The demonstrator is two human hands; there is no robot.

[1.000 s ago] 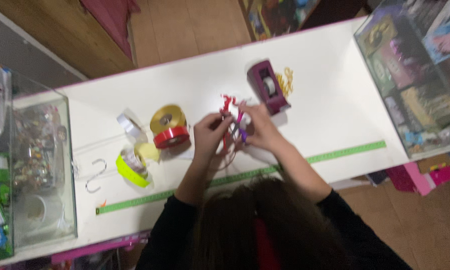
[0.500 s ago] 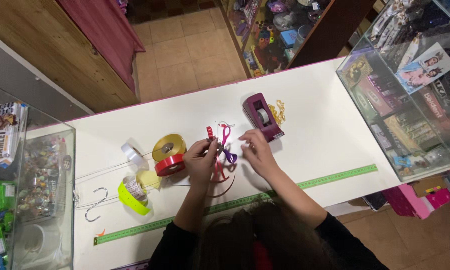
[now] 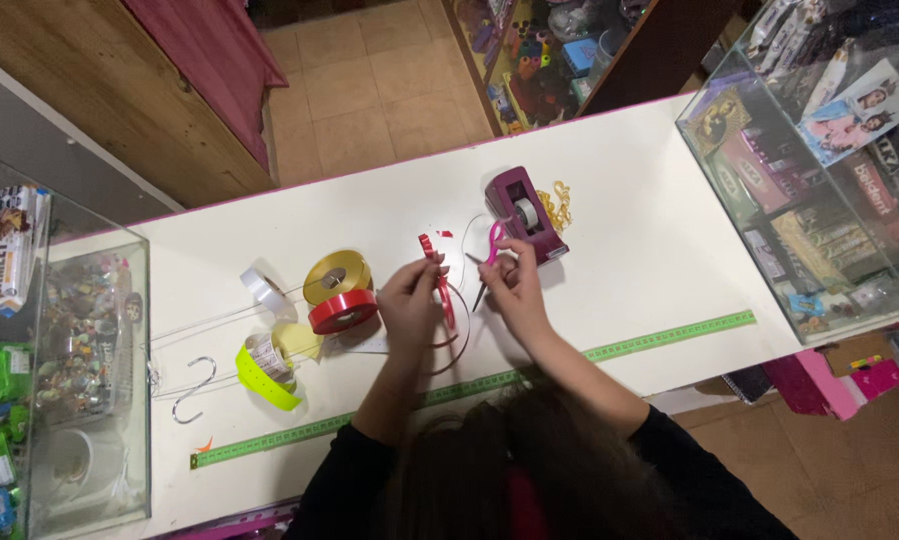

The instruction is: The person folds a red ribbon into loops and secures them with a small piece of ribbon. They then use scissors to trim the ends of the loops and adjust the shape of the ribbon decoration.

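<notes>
Your left hand (image 3: 409, 300) pinches a red ribbon (image 3: 441, 285). Your right hand (image 3: 514, 288) grips pink scissors (image 3: 491, 250) beside the tape dispenser (image 3: 525, 215)

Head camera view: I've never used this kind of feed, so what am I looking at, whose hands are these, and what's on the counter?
There is no machine here. A person wears a camera on the head, so this single picture looks straight down past their dark hair onto a white counter. Both hands are their own. The left hand holds a strip of red ribbon. The right hand grips pink-handled scissors close to that ribbon.

On the counter lie a maroon tape dispenser, a gold ribbon roll beside a red ribbon roll, a white roll, a yellow-green roll, a metal hook and a green measuring tape along the near edge. Glass display cases stand at both ends.
</notes>
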